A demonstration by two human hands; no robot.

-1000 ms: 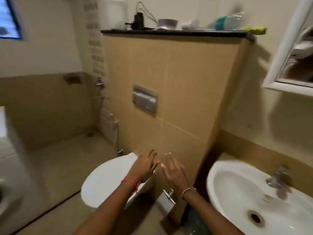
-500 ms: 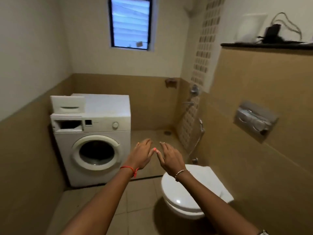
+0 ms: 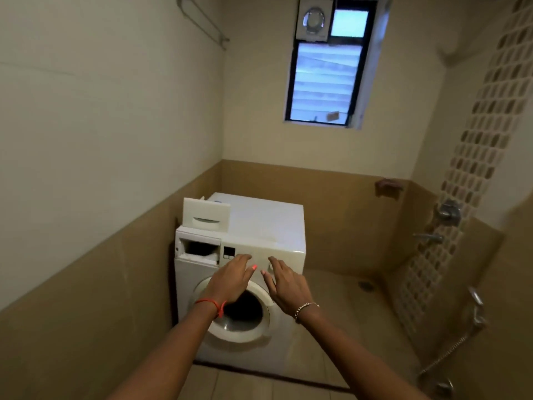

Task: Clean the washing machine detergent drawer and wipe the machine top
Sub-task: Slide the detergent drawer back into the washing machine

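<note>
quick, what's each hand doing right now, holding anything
Left hand: open, fingers relaxed, holding nothing.
Right hand: open, fingers spread, holding nothing.

tiled bathroom — louvred window point(image 3: 327, 79)

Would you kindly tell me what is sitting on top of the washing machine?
The white detergent drawer stands on the machine top, at the left front. Whatever lies behind it is hidden.
</note>
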